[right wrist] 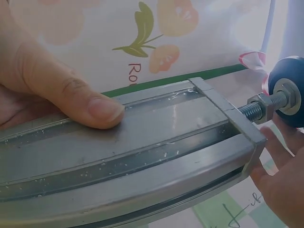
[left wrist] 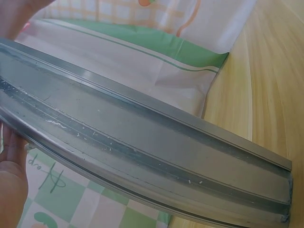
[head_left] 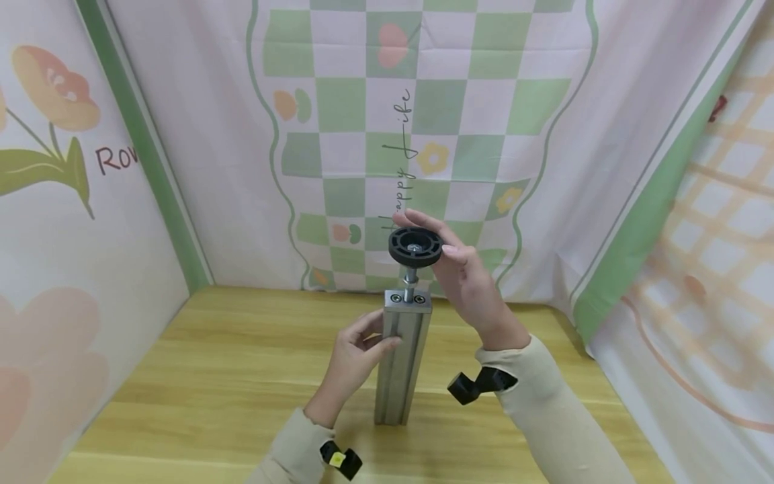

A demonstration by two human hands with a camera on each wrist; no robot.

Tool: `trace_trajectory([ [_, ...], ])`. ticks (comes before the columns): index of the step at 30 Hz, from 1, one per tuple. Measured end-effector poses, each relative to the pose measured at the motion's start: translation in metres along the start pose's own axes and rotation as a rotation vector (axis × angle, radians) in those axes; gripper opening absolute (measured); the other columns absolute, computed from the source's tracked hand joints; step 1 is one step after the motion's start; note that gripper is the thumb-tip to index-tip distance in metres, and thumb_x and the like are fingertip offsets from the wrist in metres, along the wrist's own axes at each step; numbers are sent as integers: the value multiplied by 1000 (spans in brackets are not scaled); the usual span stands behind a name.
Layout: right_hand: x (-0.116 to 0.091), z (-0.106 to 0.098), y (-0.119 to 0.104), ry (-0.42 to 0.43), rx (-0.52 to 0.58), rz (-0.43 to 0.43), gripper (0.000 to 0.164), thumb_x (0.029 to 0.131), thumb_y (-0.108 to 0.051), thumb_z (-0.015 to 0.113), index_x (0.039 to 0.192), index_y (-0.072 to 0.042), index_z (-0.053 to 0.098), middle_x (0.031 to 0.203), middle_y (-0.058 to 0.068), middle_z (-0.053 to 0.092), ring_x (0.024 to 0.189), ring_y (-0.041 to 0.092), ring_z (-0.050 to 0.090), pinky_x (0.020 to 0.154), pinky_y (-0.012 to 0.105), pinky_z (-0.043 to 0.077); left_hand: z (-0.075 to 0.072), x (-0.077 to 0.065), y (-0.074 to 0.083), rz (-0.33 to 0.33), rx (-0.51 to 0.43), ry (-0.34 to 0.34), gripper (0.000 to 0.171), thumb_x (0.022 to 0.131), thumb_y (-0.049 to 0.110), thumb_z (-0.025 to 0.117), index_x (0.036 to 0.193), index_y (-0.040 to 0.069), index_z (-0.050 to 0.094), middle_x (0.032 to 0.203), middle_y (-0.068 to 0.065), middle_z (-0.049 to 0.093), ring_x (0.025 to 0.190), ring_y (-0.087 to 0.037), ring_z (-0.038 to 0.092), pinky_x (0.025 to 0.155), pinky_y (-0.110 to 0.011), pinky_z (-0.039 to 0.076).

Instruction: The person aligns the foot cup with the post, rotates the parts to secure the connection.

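Note:
An aluminium profile (head_left: 394, 373) stands upright on the wooden table, with long grooves along its faces. My left hand (head_left: 353, 349) grips it near the top, the thumb (right wrist: 97, 108) on one face and the fingers partly hidden behind. A flat metal end plate (head_left: 408, 308) with two screws caps the profile. From this plate rises a threaded rod (head_left: 410, 277) with a nut (right wrist: 266, 105) on it, carrying a round black levelling foot (head_left: 399, 259). My right hand (head_left: 474, 296) is at the foot's right side, thumb by the rim and fairly straight fingers reaching behind it.
The wooden table (head_left: 242, 356) spreads around the profile. Printed cloth hangs on several sides, with a green checked panel (head_left: 341, 104) at the back. Black wrist mounts (head_left: 484, 385) sit on both sleeves. Pale specks lie in the profile's grooves.

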State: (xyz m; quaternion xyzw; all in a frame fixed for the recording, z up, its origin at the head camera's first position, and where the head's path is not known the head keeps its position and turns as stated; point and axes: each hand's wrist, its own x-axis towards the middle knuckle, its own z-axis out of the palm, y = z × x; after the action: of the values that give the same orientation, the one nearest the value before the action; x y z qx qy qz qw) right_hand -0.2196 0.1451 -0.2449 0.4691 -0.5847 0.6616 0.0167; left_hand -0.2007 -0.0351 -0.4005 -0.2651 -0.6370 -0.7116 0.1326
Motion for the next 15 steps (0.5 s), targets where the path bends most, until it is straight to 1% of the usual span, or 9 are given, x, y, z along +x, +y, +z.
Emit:
trace_trajectory([
  [3, 0, -1, 0, 3, 12, 10, 56, 103, -17, 17, 153, 3, 30, 155, 21, 37, 144, 39, 30, 117, 46, 27, 0, 0, 0, 1, 2, -2, 43, 89, 3, 75, 131, 2, 64, 112, -14, 68, 101, -19, 65, 88, -34, 57],
  [6, 0, -2, 1, 17, 12, 16, 55, 103, -18, 21, 151, 3, 34, 151, 20, 41, 141, 40, 33, 116, 47, 26, 0, 0, 0, -1, 3, -3, 43, 89, 4, 76, 131, 2, 64, 113, -13, 68, 101, -19, 65, 88, -34, 57],
  [11, -1, -3, 3, 72, -8, 12, 48, 99, -18, 33, 142, -8, 50, 144, 18, 49, 135, 35, 41, 115, 47, 24, 1, 0, 1, -3, 3, -6, 43, 89, 3, 75, 131, 2, 64, 113, -13, 68, 100, -18, 65, 88, -34, 58],
  [13, -3, -4, 3, 106, -30, 12, 44, 97, -16, 38, 138, -12, 54, 141, 17, 51, 130, 33, 46, 113, 43, 29, 1, 0, 1, -4, 1, -6, 43, 89, 3, 75, 131, 2, 64, 113, -13, 68, 100, -18, 65, 88, -35, 58],
  [15, -4, -4, 3, 141, -57, 20, 41, 95, -13, 45, 135, -13, 55, 137, 18, 52, 123, 30, 50, 108, 38, 38, 1, 0, 1, -3, 0, -4, 43, 89, 4, 76, 131, 2, 64, 113, -13, 68, 99, -18, 65, 87, -35, 58],
])
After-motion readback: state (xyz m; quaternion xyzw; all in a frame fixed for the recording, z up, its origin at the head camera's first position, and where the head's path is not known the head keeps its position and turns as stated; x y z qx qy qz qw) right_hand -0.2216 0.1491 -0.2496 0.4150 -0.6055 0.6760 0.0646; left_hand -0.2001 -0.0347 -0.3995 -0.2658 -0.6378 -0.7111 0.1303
